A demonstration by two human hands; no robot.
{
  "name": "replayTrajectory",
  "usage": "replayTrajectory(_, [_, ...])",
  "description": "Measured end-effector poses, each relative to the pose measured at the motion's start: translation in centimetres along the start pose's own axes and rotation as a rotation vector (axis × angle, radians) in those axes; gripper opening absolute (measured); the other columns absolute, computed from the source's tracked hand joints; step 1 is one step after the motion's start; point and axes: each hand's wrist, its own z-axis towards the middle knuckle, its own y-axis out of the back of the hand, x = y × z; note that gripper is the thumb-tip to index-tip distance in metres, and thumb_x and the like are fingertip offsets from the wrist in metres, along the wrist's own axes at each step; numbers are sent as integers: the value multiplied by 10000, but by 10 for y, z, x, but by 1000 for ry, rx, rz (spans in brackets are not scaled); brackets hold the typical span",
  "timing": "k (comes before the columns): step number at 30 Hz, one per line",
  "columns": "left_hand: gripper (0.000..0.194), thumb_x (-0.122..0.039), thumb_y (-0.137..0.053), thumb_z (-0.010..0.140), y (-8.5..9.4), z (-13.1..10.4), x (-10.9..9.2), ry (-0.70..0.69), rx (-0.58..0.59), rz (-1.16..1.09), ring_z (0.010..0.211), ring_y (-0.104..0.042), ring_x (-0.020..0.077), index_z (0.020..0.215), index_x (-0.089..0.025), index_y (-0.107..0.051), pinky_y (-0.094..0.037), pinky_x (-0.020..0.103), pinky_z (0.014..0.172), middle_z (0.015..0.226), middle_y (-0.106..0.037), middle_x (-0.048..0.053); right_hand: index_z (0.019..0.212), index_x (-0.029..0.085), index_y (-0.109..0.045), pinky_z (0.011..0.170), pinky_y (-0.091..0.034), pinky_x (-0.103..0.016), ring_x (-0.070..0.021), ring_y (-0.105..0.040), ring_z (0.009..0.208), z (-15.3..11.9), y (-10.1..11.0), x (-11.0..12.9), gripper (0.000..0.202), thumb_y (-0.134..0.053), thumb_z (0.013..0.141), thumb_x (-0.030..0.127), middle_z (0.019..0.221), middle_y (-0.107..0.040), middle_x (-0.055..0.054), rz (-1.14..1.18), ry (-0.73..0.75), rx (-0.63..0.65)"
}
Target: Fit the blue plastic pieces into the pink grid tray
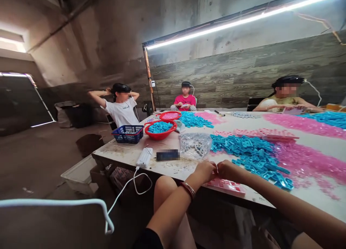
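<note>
My left hand (204, 172), with bracelets at its wrist, meets my right hand (229, 169) at the table's near edge. The fingers of both are bent and pressed together; whatever sits between them is too small or hidden to make out. Just below the hands lies a pink tray (229, 187) with pale square spots, partly covered by them. Beyond my right hand spreads a heap of blue plastic pieces (248, 151). Behind my left hand rests a clear plastic bag (195, 145) with small parts in it.
Pink translucent pieces (308, 162) cover the right side. At the left stand a navy basket (128, 134), a red colander (161, 134) of blue pieces, a white power bank (145, 157) with a cable and a dark flat object (168, 155). Three people sit around the table.
</note>
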Motion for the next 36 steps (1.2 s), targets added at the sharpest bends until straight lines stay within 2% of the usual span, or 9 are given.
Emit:
replayTrajectory(6, [118, -246, -580, 778, -8, 5, 6, -37, 10, -19, 903, -546, 160, 807, -170, -666, -426, 259, 837, 988, -622, 48, 438, 178, -599, 452, -305, -245, -88, -424, 427, -9, -4, -7, 270, -565, 704, 211, 489, -555, -29, 7, -27, -21])
replayTrajectory(11, [202, -296, -603, 753, -5, 7, 6, -73, 37, 10, 968, -520, 205, 886, -145, -615, -399, 317, 885, 981, -593, 81, 573, 197, -672, 533, -384, -255, -133, -541, 541, -19, -6, -6, 253, -486, 736, 145, 643, -636, -58, -14, -37, 3])
replayTrajectory(13, [221, -274, -620, 728, -2, 10, 6, -90, 52, 20, 953, -526, 203, 905, -144, -592, -408, 309, 860, 963, -591, 76, 649, 213, -684, 598, -425, -273, -156, -578, 618, -22, -5, -8, 221, -498, 768, 196, 732, -650, -72, 22, -18, -1])
replayTrajectory(16, [268, -269, -618, 707, -2, 14, 8, -69, 92, -16, 847, -553, 181, 941, -152, -558, -441, 270, 734, 919, -594, 56, 695, 216, -649, 726, -452, -315, -203, -586, 799, -24, -2, -18, 163, -577, 754, 349, 865, -630, -101, 34, -10, -100])
replayTrajectory(19, [340, -304, -655, 668, -5, 17, 9, -70, 107, -46, 831, -546, 180, 942, -146, -532, -438, 263, 714, 917, -580, 57, 769, 207, -614, 731, -457, -330, -223, -570, 817, -26, 1, -31, 287, -640, 673, 476, 886, -615, -103, 1, -115, -127])
replayTrajectory(23, [510, -392, -690, 633, -9, 14, 6, -107, 22, -33, 1047, -465, 228, 1031, -139, -496, -378, 316, 891, 1076, -522, 90, 927, 197, -618, 709, -448, -309, -217, -565, 795, -30, 5, -34, 446, -620, 648, 544, 895, -623, -85, 25, -198, 58])
replayTrajectory(25, [617, -433, -690, 611, -8, 11, 3, -79, 35, -1, 1117, -415, 272, 1101, -127, -473, -348, 361, 930, 1138, -497, 113, 981, 185, -610, 758, -436, -318, -237, -557, 861, -31, 7, -30, 492, -632, 632, 531, 953, -618, -93, 40, -212, 84])
replayTrajectory(30, [596, -431, -657, 639, -3, 10, -2, -77, 150, -54, 974, -532, 252, 1125, -129, -489, -418, 327, 827, 1040, -575, 105, 973, 169, -588, 769, -428, -323, -243, -550, 876, -32, 9, -27, 510, -673, 579, 480, 957, -614, -91, 70, -274, 75])
replayTrajectory(36, [707, -374, -717, 609, 6, 5, -5, -147, -1, -109, 1072, -489, 251, 1207, -118, -439, -381, 326, 908, 1146, -539, 129, 1116, 158, -494, 720, -432, -281, -221, -562, 845, -33, 11, -30, 718, -731, 505, 449, 969, -598, -74, 177, -385, 49])
